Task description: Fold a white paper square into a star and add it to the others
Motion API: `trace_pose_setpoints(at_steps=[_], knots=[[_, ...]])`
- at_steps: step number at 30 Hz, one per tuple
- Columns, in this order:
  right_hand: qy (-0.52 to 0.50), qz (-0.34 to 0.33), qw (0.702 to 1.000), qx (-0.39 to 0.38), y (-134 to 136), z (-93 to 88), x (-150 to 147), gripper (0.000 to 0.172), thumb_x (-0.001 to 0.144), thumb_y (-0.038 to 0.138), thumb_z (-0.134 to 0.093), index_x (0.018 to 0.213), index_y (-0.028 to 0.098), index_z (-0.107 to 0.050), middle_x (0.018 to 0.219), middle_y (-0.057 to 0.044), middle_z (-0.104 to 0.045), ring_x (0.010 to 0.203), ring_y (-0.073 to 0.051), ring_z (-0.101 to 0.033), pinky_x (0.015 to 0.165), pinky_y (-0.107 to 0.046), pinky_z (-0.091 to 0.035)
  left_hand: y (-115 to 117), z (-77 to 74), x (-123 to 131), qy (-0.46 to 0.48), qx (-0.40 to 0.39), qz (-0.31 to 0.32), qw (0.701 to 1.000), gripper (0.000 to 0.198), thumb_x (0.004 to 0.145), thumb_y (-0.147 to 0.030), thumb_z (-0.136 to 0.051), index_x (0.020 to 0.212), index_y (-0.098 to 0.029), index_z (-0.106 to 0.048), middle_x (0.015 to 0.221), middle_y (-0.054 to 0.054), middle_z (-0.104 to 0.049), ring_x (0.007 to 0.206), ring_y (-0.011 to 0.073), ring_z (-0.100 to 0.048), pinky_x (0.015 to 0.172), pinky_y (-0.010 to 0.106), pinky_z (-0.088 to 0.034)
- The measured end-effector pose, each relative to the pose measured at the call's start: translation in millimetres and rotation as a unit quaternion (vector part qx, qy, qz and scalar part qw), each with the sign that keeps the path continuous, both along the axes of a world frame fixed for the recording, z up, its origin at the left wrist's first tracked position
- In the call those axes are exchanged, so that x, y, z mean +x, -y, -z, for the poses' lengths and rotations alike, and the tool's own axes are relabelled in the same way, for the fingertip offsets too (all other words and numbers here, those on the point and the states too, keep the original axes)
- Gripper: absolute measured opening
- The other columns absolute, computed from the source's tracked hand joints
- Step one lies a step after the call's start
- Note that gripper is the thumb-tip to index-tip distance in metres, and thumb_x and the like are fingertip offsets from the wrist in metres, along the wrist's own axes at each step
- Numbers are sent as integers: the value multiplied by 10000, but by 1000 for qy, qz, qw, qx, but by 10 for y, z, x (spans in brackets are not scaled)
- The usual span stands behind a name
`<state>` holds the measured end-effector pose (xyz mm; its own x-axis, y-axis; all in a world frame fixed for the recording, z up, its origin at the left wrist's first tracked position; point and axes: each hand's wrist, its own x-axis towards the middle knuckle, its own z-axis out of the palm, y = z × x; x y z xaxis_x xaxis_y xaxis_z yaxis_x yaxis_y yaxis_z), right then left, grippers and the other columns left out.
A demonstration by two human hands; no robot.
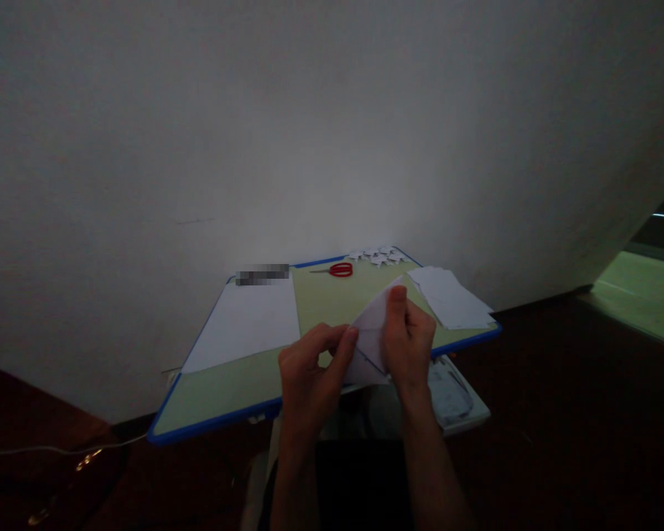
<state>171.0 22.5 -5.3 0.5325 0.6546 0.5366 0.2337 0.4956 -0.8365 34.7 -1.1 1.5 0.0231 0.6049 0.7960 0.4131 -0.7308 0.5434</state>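
A folded sheet of white paper (369, 341) is held up between my two hands, above the front edge of the table. My left hand (316, 369) pinches its left edge between thumb and fingertips. On the other side, my right hand (411, 339) grips the paper with the thumb on top and the fingers curled behind. Crease lines run across the paper, and its upper corner points up and to the right. Part of the paper is hidden behind my right hand.
Red-handled scissors (340, 270) lie at the back of the blue-edged table (210, 402). Several small folded white paper pieces (381, 256) sit behind them. A large white sheet (243, 321) covers the left; a stack of paper (451, 297) rests at right. An open drawer (459, 402) sticks out below.
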Motion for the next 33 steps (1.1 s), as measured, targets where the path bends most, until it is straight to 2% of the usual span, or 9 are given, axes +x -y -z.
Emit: trace_pose_setpoints(at_steps=[3,5,9,13,17,23,27,33], knots=[[-13,-110,994,-23,28,-12,11,667,1011,775,-354,596,254,-320,556,55,-323,543,-122,-327,511,-304,-239,16,-19,-17,3,15,-53,999,138,943,-198,-733,820,-193,-795,647,-36,-712,562,92,-623,602,198,-496],[-12,-142,989,-29,46,-18,-7,662,1016,765,-350,604,247,-350,571,45,-357,558,-129,-363,520,-300,-259,29,-25,-3,11,25,-81,996,131,947,-200,-728,834,-191,-794,648,-38,-708,564,90,-623,609,197,-500],[-13,-77,997,-10,47,-15,-90,619,1023,690,-454,610,230,-433,579,40,-412,579,-131,-380,534,-300,-266,57,-17,64,37,26,-96,994,120,949,-204,-729,852,-196,-800,691,-31,-747,579,94,-644,618,196,-517],[-5,0,1000,9,14,-12,-140,606,1035,598,-499,564,232,-394,525,56,-359,540,-112,-314,526,-309,-241,85,-25,94,62,6,-82,995,121,941,-226,-740,844,-199,-806,714,-25,-776,596,106,-682,616,196,-543],[-4,31,999,44,9,-34,-147,599,1030,558,-534,555,230,-375,531,62,-330,536,-103,-311,524,-302,-251,101,-29,107,84,-7,-88,993,118,924,-241,-751,825,-209,-808,707,-29,-779,602,116,-698,611,206,-556],[-37,78,994,64,10,-25,-222,575,1049,517,-531,567,221,-424,527,57,-374,526,-104,-336,513,-296,-261,124,-2,131,118,-9,-83,989,142,927,-259,-759,801,-217,-808,681,-34,-753,571,102,-658,566,194,-527],[-80,76,993,42,-6,3,-267,619,1059,575,-473,550,228,-417,505,45,-386,502,-111,-340,493,-310,-241,140,-33,123,101,-4,-77,992,169,927,-255,-752,769,-213,-796,637,-36,-725,541,100,-634,541,194,-513],[-117,24,992,33,3,3,-224,620,1045,603,-454,546,256,-332,500,57,-318,483,-109,-305,469,-305,-225,138,-83,133,94,19,-73,993,150,920,-193,-737,776,-209,-775,633,-45,-720,538,95,-635,554,188,-525]])
